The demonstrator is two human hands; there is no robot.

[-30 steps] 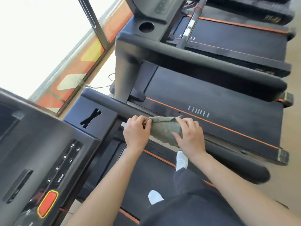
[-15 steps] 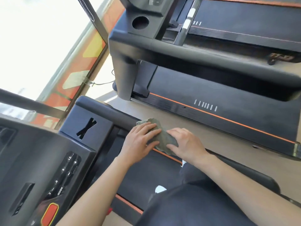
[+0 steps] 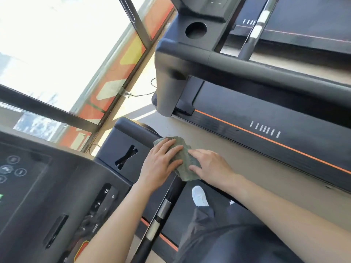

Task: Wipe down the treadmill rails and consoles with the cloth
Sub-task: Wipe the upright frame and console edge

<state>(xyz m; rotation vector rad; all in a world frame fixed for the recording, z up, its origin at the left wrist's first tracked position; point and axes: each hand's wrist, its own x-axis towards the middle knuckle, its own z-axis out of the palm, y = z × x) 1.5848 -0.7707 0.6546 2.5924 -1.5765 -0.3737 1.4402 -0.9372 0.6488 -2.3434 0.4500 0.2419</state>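
Note:
A grey-green cloth [image 3: 185, 160] lies crumpled on the black side rail [image 3: 136, 130] of the treadmill I stand on, close to where the rail meets the console [image 3: 47, 196]. My left hand [image 3: 160, 162] presses flat on the cloth's left part with straight fingers. My right hand [image 3: 210, 166] lies on the cloth's right part, fingers extended over it. The rail under the cloth and behind my right forearm is hidden. The console shows speed buttons and an orange stop button at the lower left.
A second treadmill with a black rail [image 3: 266, 73], cup holder [image 3: 196, 29] and orange-striped deck [image 3: 266, 130] stands to the right across a strip of beige floor. A window frame [image 3: 57, 112] runs along the left. My white shoe [image 3: 199, 195] rests on the belt.
Both hands and the cloth have slid along the rail toward the console end. My left hand went from gripping the cloth's edge to lying flat on it. The view swung left.

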